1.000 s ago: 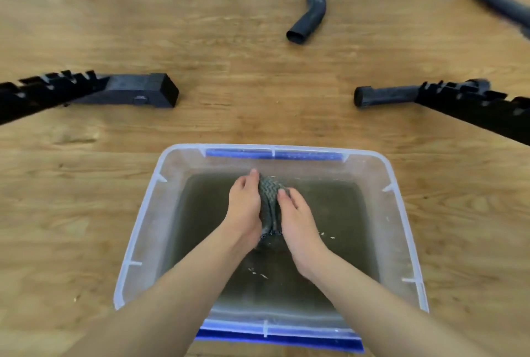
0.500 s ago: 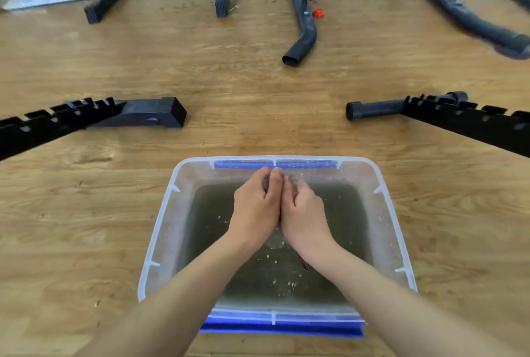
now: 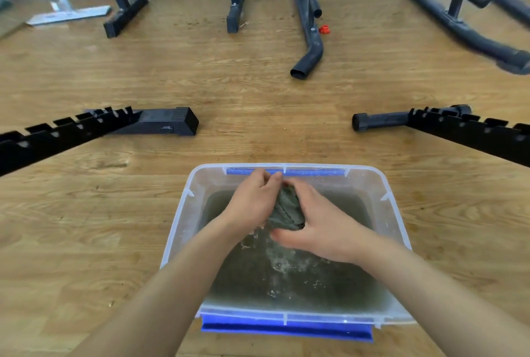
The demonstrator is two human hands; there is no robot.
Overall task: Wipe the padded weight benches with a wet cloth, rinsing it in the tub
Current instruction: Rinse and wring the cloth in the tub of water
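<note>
A clear plastic tub (image 3: 179,222) with blue handles stands on the wooden floor in front of me, holding murky grey water. Above the water I hold a bunched wet grey cloth (image 3: 286,209) between both hands. My left hand (image 3: 252,202) grips its left side with curled fingers. My right hand (image 3: 318,222) wraps round its right side, thumb under the cloth. Drops and splashes mark the water below the cloth. No padded bench top is in view.
Black notched bench frame rails reach in from the left (image 3: 94,127) and the right (image 3: 459,130). Further back stand dark equipment legs (image 3: 308,41), a small red knob (image 3: 324,29), a curved base tube (image 3: 459,24) and a white flat mop head (image 3: 68,15) by the wall.
My hands were pressed together round the cloth low in the tub; now they have risen and parted a little, showing the cloth between them. The view has tilted up toward the wall.
</note>
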